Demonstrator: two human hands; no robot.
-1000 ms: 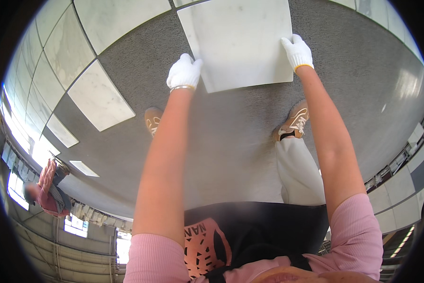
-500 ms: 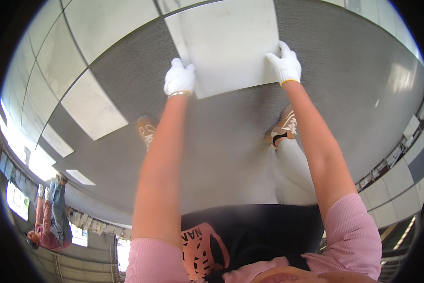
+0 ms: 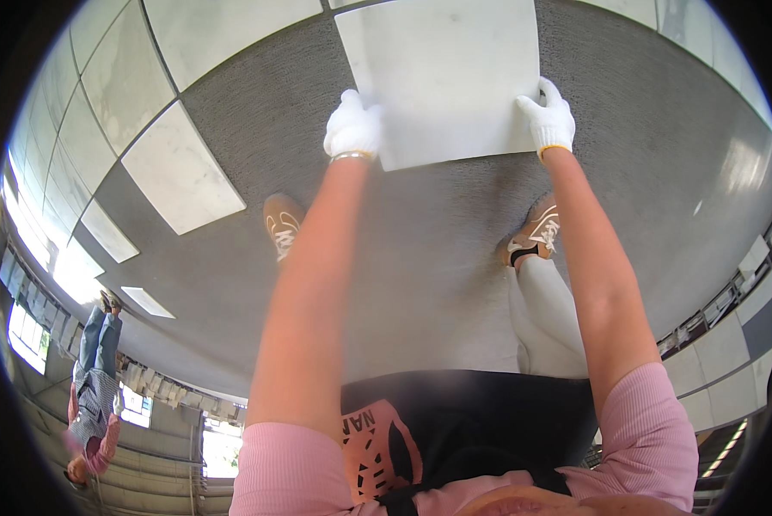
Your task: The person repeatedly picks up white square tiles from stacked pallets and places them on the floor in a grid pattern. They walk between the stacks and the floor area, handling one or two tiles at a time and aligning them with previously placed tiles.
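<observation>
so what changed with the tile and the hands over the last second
Little changed in the grip: the left hand and right hand, both in white gloves, keep hold of the pale square tile by its near corners. The view shifted slightly, so the tile sits higher in frame. Both shoes stay planted on the grey bed.

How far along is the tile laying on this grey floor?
Done: pale tiles already lie in rows along the left and far side. In hand: the left hand and right hand, both gloved, grip the near corners of a large tile. Left: a wide stretch of bare grey bed around the feet.
</observation>
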